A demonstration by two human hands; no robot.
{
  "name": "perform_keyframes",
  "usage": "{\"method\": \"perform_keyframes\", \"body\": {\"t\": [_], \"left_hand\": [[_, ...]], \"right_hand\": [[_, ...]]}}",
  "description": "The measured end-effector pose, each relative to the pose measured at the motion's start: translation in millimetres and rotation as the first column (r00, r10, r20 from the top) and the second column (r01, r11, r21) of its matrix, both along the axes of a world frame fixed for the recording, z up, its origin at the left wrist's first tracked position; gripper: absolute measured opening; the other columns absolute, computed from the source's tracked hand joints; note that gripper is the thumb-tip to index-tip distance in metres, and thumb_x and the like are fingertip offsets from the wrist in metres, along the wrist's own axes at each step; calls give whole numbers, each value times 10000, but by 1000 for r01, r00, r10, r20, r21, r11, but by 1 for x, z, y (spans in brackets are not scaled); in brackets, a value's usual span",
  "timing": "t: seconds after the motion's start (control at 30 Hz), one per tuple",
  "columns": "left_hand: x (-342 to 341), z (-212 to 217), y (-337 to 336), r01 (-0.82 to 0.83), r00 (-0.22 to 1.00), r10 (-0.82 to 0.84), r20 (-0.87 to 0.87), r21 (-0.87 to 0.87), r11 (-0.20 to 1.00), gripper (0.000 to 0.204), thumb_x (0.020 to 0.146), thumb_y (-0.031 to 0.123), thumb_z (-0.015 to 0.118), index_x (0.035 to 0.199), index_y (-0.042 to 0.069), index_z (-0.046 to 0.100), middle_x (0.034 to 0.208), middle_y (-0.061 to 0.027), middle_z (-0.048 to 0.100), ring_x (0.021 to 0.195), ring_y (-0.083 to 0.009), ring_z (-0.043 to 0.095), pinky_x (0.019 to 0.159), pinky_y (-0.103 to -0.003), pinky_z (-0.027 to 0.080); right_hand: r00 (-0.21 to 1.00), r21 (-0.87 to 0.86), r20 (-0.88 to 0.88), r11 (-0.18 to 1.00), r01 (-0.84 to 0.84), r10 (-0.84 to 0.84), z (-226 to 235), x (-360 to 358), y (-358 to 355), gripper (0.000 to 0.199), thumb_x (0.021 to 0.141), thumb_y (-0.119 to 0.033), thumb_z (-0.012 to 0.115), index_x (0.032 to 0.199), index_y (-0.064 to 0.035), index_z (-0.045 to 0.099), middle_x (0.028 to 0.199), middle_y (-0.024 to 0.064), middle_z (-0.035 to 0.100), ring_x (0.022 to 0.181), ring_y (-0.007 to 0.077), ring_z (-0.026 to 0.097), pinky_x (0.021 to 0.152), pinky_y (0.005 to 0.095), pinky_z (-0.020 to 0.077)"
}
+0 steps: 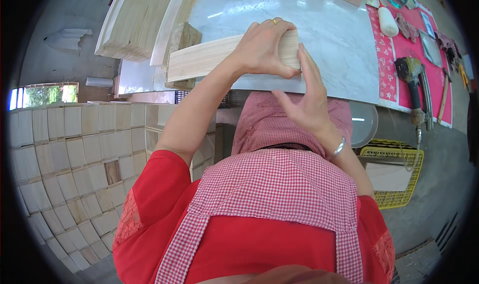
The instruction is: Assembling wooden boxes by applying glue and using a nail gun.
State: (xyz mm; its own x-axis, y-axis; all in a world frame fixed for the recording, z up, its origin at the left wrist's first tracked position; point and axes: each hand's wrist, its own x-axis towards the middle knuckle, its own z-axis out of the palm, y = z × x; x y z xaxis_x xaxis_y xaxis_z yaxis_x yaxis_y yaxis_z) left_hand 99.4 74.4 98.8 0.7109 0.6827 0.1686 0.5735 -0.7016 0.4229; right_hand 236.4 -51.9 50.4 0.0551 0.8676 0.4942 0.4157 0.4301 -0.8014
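A long, pale wooden board [204,59] lies across the near part of the marble-patterned tabletop [332,49]; I cannot tell if it is one piece or several together. Its left end reaches a rough wooden block [185,37]. My left hand [263,47] is closed over the board near its right end, the fingers over the far edge and the thumb at the near edge. At that right end, my right hand [310,102] has its fingers stretched upright against or very close to the end face. Its thumb is spread away, and nothing is in its grip.
Stacked wooden boards [134,22] stand at the table's far left. Many wooden pieces are piled in rows [75,169] at lower left. On a pink cloth [389,79] at right lie a nail gun [411,77], a hammer [444,97] and a white bottle [387,22]. A yellow basket [416,184] sits below.
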Motion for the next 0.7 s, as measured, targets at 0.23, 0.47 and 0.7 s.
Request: {"method": "perform_keyframes", "body": {"t": [0.23,0.47,0.7], "left_hand": [[-7,-1,-3,-29,999,30,-29,15,999,852,520,444,796,1205,-2,558,1069,-154,614,1025,-322,580,909,-400,410],[-3,-3,-2,-34,999,33,18,23,999,850,522,462,783,1209,15,561,1081,-149,615,1059,-305,568,912,-404,404],[-2,-3,-3,-27,999,27,-19,-11,1000,863,510,468,771,1212,10,565,1091,-138,637,1038,-303,591,885,-403,411]], "right_hand": [[976,-194,197,972,135,-96,5,81,-37,597,791,-154,773,1317,2,535,1306,213,560,1231,359,526,1050,405,409],[352,2,835,643,766,-423,-23,298,-48,610,843,-333,716,1312,2,515,1233,256,593,1115,437,573,928,481,468],[416,-107,881,759,642,-227,-40,323,-34,602,821,-274,696,1307,32,514,1118,300,633,1017,425,633,857,456,501]]}}
